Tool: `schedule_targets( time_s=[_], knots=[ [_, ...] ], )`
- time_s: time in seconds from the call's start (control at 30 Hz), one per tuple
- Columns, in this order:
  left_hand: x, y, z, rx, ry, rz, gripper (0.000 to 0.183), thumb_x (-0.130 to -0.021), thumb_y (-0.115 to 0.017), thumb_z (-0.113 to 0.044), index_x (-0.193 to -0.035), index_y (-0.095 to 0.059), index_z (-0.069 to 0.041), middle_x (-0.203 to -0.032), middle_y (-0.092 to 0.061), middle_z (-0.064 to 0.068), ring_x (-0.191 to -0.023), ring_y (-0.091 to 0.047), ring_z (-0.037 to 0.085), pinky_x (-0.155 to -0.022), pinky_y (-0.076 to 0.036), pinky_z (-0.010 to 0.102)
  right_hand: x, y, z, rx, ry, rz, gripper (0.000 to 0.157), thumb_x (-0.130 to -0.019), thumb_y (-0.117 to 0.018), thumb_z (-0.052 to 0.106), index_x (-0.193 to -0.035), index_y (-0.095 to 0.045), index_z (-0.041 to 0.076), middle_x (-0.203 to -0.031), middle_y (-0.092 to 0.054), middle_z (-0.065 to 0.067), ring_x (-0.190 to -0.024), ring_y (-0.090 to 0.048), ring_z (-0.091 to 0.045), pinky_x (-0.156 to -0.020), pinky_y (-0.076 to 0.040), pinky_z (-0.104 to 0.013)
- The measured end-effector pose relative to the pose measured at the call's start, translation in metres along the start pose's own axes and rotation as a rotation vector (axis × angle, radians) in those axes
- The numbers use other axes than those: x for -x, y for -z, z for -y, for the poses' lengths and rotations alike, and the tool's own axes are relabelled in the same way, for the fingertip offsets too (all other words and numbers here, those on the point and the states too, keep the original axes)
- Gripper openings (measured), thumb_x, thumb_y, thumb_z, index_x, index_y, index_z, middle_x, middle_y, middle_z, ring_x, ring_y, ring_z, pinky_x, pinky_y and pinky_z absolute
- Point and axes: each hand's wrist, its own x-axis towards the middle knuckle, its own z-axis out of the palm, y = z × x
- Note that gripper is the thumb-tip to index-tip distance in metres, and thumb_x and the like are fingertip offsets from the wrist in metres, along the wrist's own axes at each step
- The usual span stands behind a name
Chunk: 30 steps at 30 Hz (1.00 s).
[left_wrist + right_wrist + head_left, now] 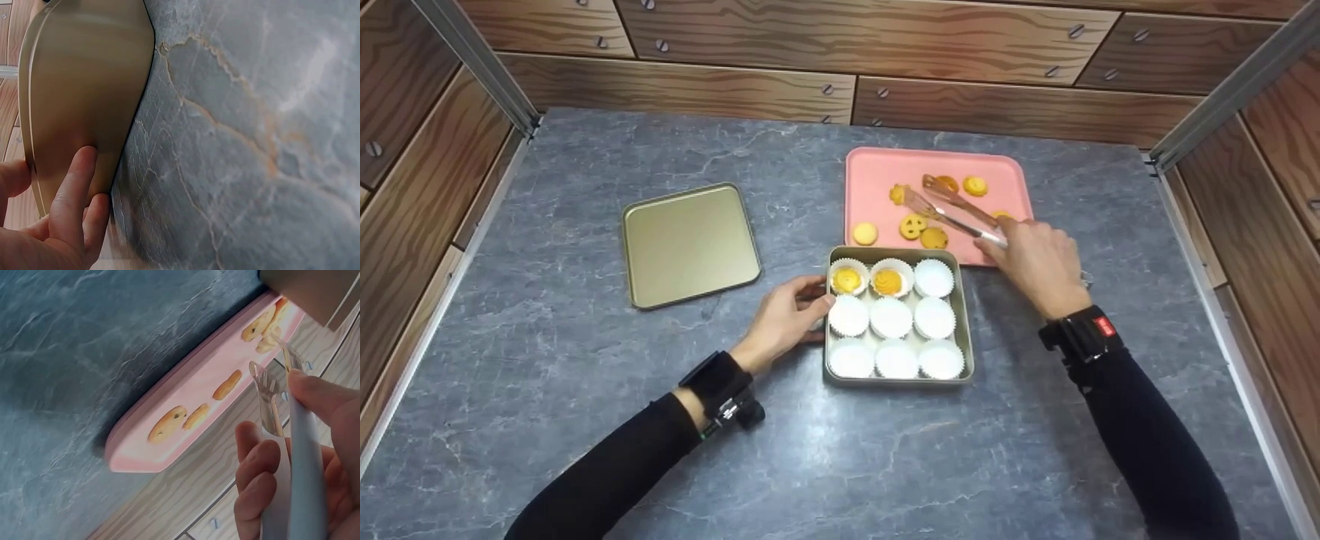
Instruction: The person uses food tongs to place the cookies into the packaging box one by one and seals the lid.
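My right hand (1039, 262) holds metal tongs (952, 220) with pale handles over the pink tray (877, 169). Their arms are spread; one tip is close to a flower-shaped cookie (898, 194). Whether it touches that cookie I cannot tell. At the left side of a square gold tin (967, 315), my left hand (784, 319) has its thumb at the rim and its fingers against the outer wall (84, 84). Rows of white paper cups (891, 319) fill the tin. A yellow cookie (847, 280) and a swirled cookie (887, 282) sit in two far-row cups.
More cookies lie on the tray, including a round pale one (865, 233), a pretzel-patterned one (913, 226) and a dotted one (934, 238). A gold lid (691, 246) lies flat at the left. Wood-patterned panels (840, 45) border the grey marbled table (585, 420).
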Motion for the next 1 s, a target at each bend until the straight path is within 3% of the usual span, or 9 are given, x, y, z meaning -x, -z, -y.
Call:
schedule_targets(
  time_s=[0.23,0.43,1.0],
  knots=[
    [-0.001,0.000,0.002,0.029,0.001,0.006,0.054,-0.101,-0.068,-0.014,-0.150,-0.048,-0.002,-0.139,-0.060,0.018,-0.115,-0.066,0.030,-0.078,-0.068,0.034,-0.005,-0.005,0.004,-0.054,-0.024,0.015,0.040,-0.098,-0.070,0.047,-0.094,-0.067,0.007,-0.067,-0.059,-0.009,-0.054,-0.055,-0.030,-0.041,-0.044,-0.041],
    [-0.001,-0.001,0.003,0.018,-0.007,0.004,0.053,-0.102,-0.067,-0.013,-0.150,-0.048,-0.001,-0.138,-0.060,0.018,-0.113,-0.066,0.030,-0.076,-0.068,0.034,-0.012,-0.013,0.009,-0.034,-0.016,-0.005,0.042,-0.096,-0.073,0.044,-0.091,-0.065,0.004,-0.068,-0.058,-0.010,-0.054,-0.055,-0.031,-0.042,-0.046,-0.045],
    [-0.002,0.000,0.001,0.000,0.007,0.002,0.053,-0.102,-0.067,-0.014,-0.150,-0.049,-0.003,-0.139,-0.060,0.018,-0.113,-0.066,0.030,-0.077,-0.068,0.034,-0.013,-0.020,0.008,-0.007,0.030,-0.063,0.045,-0.097,-0.073,0.041,-0.111,-0.070,-0.001,-0.073,-0.064,-0.019,-0.058,-0.060,-0.039,-0.044,-0.050,-0.054]
  ],
)
